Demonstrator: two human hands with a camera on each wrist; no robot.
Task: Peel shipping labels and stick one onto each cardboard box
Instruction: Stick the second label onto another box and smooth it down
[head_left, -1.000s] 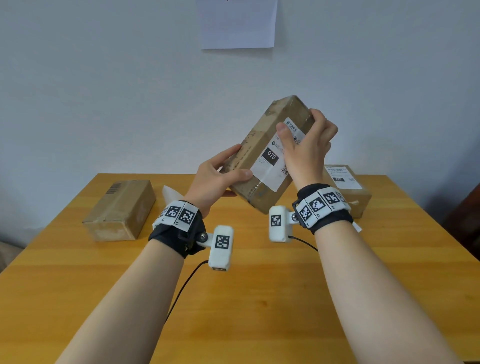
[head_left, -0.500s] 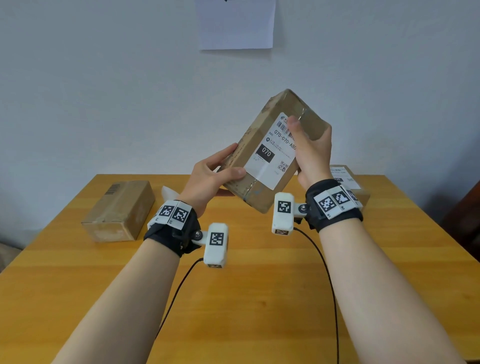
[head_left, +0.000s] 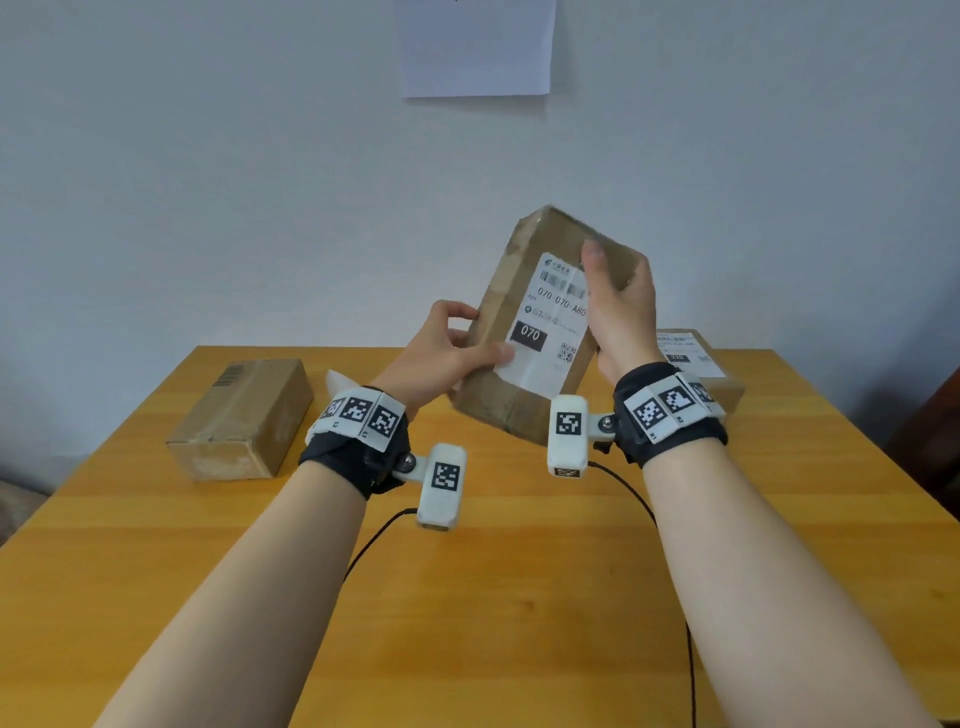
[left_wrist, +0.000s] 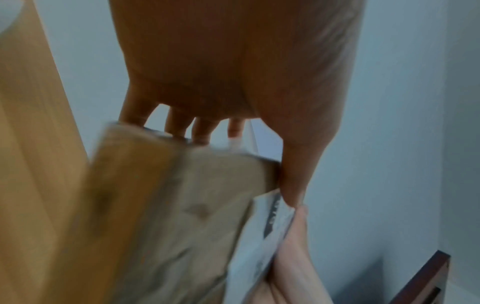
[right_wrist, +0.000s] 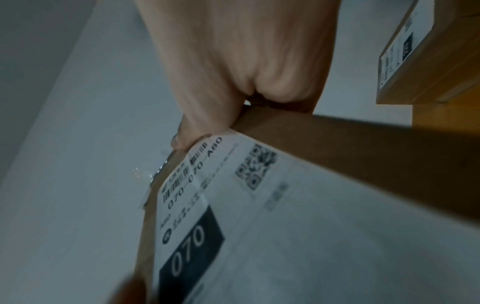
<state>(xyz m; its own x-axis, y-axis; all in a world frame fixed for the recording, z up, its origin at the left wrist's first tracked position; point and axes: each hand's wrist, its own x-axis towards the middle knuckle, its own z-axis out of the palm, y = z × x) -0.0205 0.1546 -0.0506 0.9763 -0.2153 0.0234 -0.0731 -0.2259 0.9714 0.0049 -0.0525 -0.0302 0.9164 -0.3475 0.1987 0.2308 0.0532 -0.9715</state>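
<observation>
I hold a brown cardboard box (head_left: 514, 395) tilted in the air above the table's middle. A white shipping label (head_left: 550, 322) marked 070 is stuck on its face, and it fills the right wrist view as the label (right_wrist: 259, 226). My left hand (head_left: 467, 338) grips the box's lower left edge, thumb on the label's bottom corner. My right hand (head_left: 613, 270) grips the right edge, with the thumb near the label's top right corner and the fingers behind the box. In the left wrist view the box (left_wrist: 155, 205) is blurred.
An unlabelled cardboard box (head_left: 244, 415) lies at the back left of the wooden table (head_left: 519, 597). A labelled box (head_left: 691, 358) sits at the back right, behind my right wrist. A scrap of white backing paper (head_left: 337, 379) lies behind my left wrist. A paper sheet (head_left: 475, 47) hangs on the wall.
The box has tipped more upright and turned its labelled face toward me. My right hand shifted from lying over the label to gripping the box's right edge. My left hand kept its grip.
</observation>
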